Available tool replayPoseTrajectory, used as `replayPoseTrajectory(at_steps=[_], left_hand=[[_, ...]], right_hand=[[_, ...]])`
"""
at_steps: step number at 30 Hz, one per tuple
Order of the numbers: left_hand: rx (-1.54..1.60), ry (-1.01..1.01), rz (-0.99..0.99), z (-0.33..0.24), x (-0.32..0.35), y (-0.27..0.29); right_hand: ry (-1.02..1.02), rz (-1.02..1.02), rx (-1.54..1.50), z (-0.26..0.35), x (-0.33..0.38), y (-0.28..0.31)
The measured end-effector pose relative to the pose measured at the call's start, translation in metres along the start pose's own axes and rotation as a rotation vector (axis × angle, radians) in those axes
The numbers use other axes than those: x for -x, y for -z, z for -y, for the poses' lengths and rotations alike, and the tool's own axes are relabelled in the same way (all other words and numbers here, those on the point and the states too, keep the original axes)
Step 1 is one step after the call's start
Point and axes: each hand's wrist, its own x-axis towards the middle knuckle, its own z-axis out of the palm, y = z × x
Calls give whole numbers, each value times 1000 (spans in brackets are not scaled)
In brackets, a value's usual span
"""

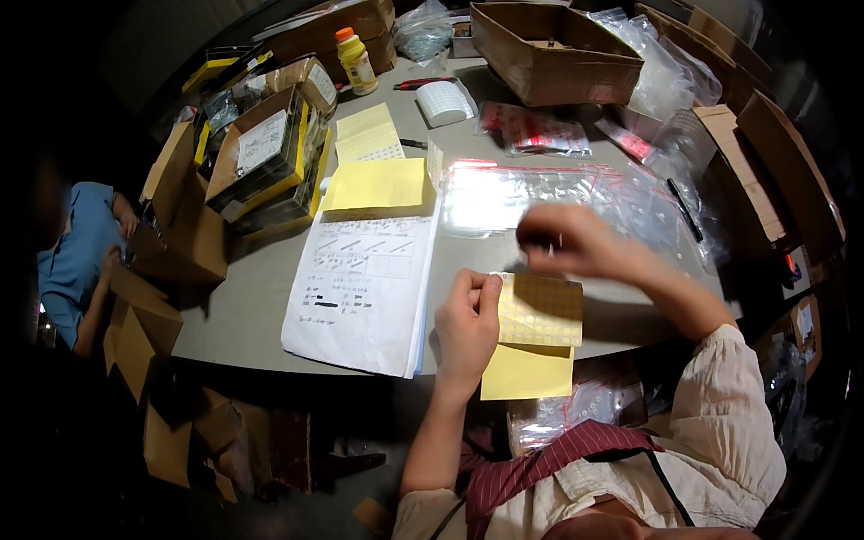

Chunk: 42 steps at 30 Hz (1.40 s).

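Observation:
My left hand (467,328) is closed on the left edge of a yellow sheet of round stickers (542,315), with its thumb on top. A plain yellow sheet (527,374) hangs below it. My right hand (576,245) hovers just beyond the sticker sheet's far edge, over the table. Its fingers curl down in shadow and are smeared by motion, so whether they hold anything is hidden. Clear zip bags with red strips (495,192) lie flat beyond my right hand. To the left of my left hand rests a stack of handwritten papers (360,306).
More yellow sheets (376,184) lie on the papers' far end. A label roll (445,103), an orange-capped bottle (356,63) and a cardboard box (553,54) stand at the back. A black pen (684,209) lies right. A person in blue (76,256) is at the left.

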Motion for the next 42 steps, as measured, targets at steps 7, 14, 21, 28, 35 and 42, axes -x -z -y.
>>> replayPoseTrajectory(at_steps=[7, 14, 21, 28, 35, 42], left_hand=[[-36, -10, 22, -10, 1, -1], [-21, -25, 32, -5, 0, -3], [14, -56, 7, -1, 0, -3], [66, -73, 14, 7, -2, -5], [61, -19, 38, -1, -1, -2], [15, -21, 58, -4, 0, -1]], right_hand=[[-504, 168, 122, -102, -50, 27], [-547, 331, 508, -106, -47, 50], [-423, 207, -118, -105, -62, 23], [-293, 55, 579, -123, -49, 10], [-571, 159, 677, -99, -22, 66], [-148, 189, -156, 0, 5, 13]])
